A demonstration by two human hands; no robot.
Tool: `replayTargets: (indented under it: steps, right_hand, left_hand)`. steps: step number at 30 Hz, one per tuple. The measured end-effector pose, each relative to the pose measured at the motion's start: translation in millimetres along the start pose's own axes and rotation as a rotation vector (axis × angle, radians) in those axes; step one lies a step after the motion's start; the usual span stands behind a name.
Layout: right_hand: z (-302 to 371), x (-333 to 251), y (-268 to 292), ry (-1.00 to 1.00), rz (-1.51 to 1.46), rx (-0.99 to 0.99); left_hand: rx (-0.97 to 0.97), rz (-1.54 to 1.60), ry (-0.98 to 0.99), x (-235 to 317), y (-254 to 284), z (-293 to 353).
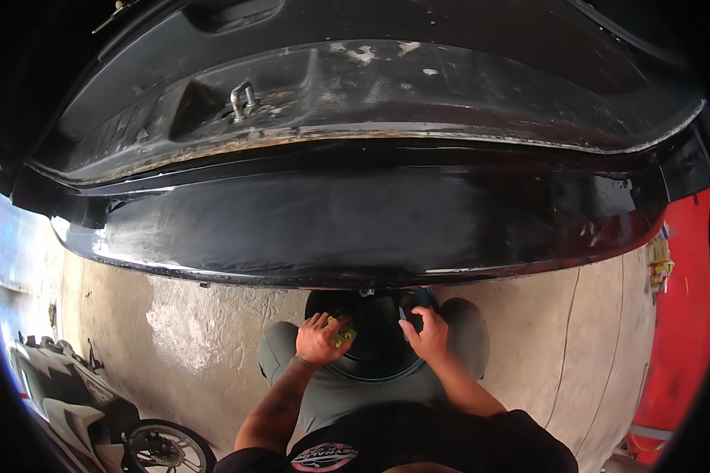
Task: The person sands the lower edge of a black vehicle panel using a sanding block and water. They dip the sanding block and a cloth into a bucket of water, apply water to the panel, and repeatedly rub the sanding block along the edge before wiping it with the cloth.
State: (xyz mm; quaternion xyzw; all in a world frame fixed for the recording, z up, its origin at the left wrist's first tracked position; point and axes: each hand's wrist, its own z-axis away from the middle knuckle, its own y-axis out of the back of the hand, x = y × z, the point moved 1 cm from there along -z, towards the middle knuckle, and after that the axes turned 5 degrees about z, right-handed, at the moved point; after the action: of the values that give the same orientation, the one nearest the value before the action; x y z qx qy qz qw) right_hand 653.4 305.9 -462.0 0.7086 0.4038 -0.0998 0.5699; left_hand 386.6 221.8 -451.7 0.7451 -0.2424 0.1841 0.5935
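Between my knees, below the car's rear edge, is a round black tub (375, 370) with a dark inside. Over its left side my left hand (318, 340) closes on a small yellow-green piece (342, 332) with dark markings; whether it is cloth or sponge I cannot tell. My right hand (428, 337) is at the tub's right side, thumb and finger curled toward each other beside a dark object (405, 309) with a pale edge. That object's kind is too dark to make out. Both hands are below the glossy black rear bumper (355, 217).
Above the bumper, the car's worn black rear sill (418, 87) carries a metal latch loop (243, 102). A motorcycle (95, 414) stands at the lower left on the concrete floor (189, 331). To the right are a red panel (682, 315) and some yellowish packs (659, 264).
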Motion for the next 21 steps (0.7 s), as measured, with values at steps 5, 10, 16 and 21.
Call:
replayTargets:
  steps: [5,10,16,21]
  right_hand:
    - [1.0,0.5,2.4,-0.006,-0.013,0.017]
    - [2.8,1.9,-1.1,-0.005,-0.018,0.009]
    - [2.4,1.1,1.6,-0.013,-0.018,0.01]
    - [-1.7,-3.7,7.1,-0.038,-0.003,0.023]
  left_hand:
    - [0.003,-0.028,-0.031,-0.2,-3.0,-1.1]
    - [-0.02,-0.024,-0.021,-2.4,-5.2,1.2]
    - [-0.061,-0.017,-0.013,-1.4,-6.0,-0.7]
    - [-0.014,-0.028,-0.054,-0.5,-6.3,-2.9]
